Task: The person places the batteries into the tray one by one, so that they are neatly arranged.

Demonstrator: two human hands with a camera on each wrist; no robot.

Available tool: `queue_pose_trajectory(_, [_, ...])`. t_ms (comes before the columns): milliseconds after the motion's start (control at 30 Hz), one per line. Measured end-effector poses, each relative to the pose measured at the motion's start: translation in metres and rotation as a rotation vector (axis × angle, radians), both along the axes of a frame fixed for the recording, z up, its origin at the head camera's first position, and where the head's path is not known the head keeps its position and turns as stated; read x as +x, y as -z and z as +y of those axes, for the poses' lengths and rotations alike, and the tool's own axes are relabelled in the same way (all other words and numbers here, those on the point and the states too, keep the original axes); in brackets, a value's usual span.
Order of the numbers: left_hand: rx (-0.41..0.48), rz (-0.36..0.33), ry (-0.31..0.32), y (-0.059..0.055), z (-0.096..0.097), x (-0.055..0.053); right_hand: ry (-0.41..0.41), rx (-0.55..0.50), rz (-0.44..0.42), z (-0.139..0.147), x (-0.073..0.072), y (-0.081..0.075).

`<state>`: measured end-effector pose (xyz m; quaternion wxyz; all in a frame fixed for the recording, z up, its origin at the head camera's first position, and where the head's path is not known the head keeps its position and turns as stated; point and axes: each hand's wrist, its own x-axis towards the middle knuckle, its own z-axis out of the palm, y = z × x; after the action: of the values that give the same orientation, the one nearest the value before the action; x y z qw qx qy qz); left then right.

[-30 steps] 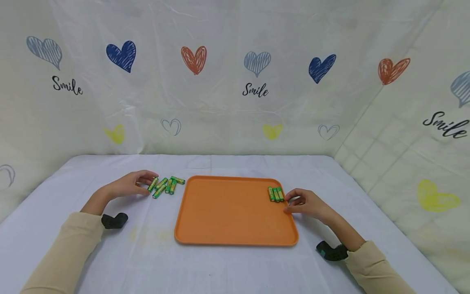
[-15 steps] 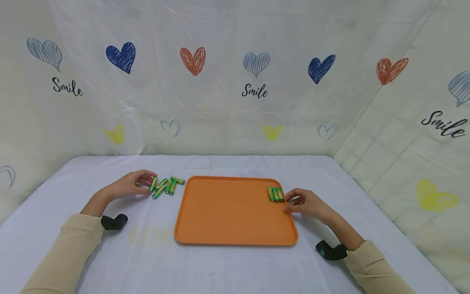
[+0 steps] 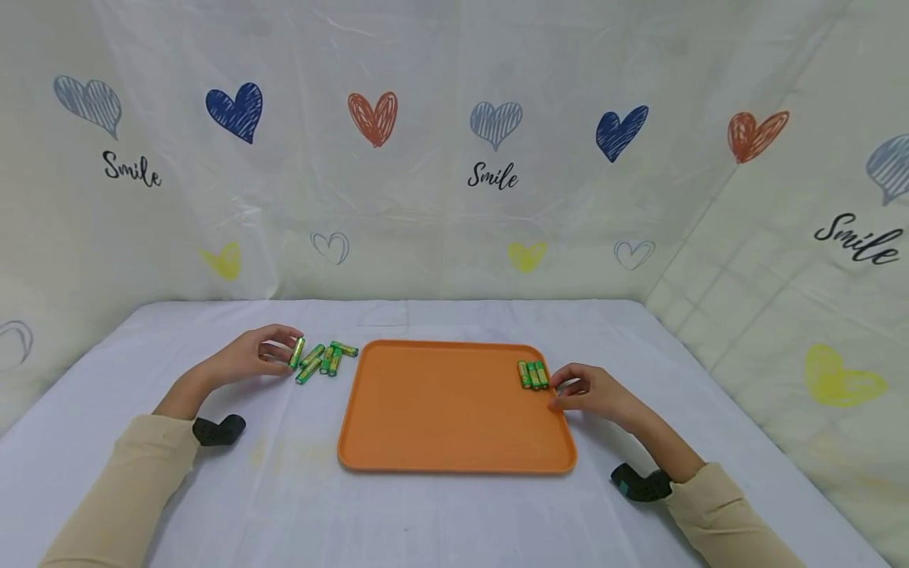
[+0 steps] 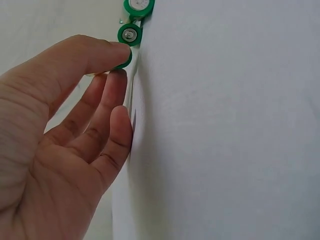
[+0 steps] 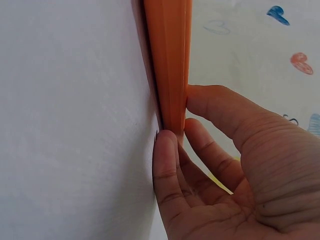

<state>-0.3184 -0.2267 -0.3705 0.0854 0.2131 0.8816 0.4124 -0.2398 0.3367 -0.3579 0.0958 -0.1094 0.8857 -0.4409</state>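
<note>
In the head view, my left hand [image 3: 254, 355] pinches a green AA-type battery [image 3: 297, 353] at the left end of a small cluster of loose batteries [image 3: 311, 364]. The left wrist view shows my thumb over that battery, mostly covering it, and another battery [image 4: 129, 34] end-on just beyond. My right hand [image 3: 598, 394] touches the right rim of an orange tray [image 3: 454, 418] with relaxed, bent fingers. In the right wrist view, the thumb [image 5: 215, 102] lies against the tray rim and the little finger is by its base. Three batteries [image 3: 533, 375] lie side by side in the tray's far right corner.
A white cloth [image 3: 298, 505] covers the table. Behind it hangs a pale sheet [image 3: 426, 205] with printed hearts and "Smile" words. Each wrist wears a black strap-like device, such as the left one [image 3: 218, 430].
My left hand has shifted slightly up and the battery in its fingertips has tilted more upright. The right hand, the tray and the three batteries in it stay put.
</note>
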Motion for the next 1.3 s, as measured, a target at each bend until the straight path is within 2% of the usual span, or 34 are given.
queue_pose_trajectory(333, [-0.006,0.015,0.005,-0.003,0.004,0.003,0.001,0.002,-0.006,-0.001,0.000,0.000])
queue_pose_trajectory(700, [-0.014,0.060,0.012,-0.011,0.012,0.001,-0.006,0.000,0.003,-0.002,0.001,-0.003])
queue_pose_trajectory(933, [0.024,0.089,0.087,-0.015,0.026,0.001,-0.002,0.006,-0.002,-0.001,0.000,-0.001])
queue_pose_trajectory(1300, [0.021,0.095,0.148,-0.022,0.056,0.003,0.005,0.014,0.005,-0.001,0.001,-0.001])
